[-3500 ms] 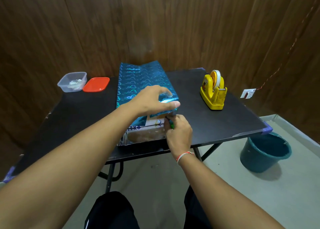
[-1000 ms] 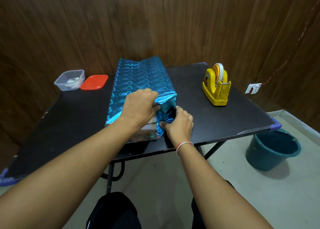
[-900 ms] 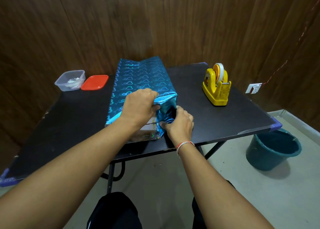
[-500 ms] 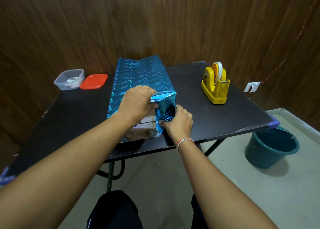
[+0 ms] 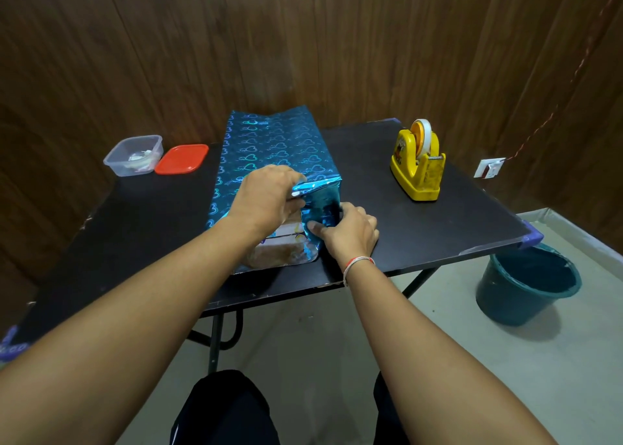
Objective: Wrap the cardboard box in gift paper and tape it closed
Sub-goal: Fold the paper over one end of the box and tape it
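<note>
Cardboard box point(image 5: 283, 242) in blue gift paper point(image 5: 273, 141), table point(image 5: 438, 228) centre, near end partly bare. Left hand point(image 5: 266, 198) curls over top flap edge; right hand point(image 5: 347, 232) pinches side fold. Tape dispenser point(image 5: 416, 164) at 2 o'clock; bare table between.

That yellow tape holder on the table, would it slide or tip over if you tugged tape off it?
The yellow tape dispenser probably stays put: its base looks wide and chunky, flat on the black table. It likely feels heavy for its size, though weight can't be seen. A hard sideways pull might tip it, since the tape roll sits high.
</note>
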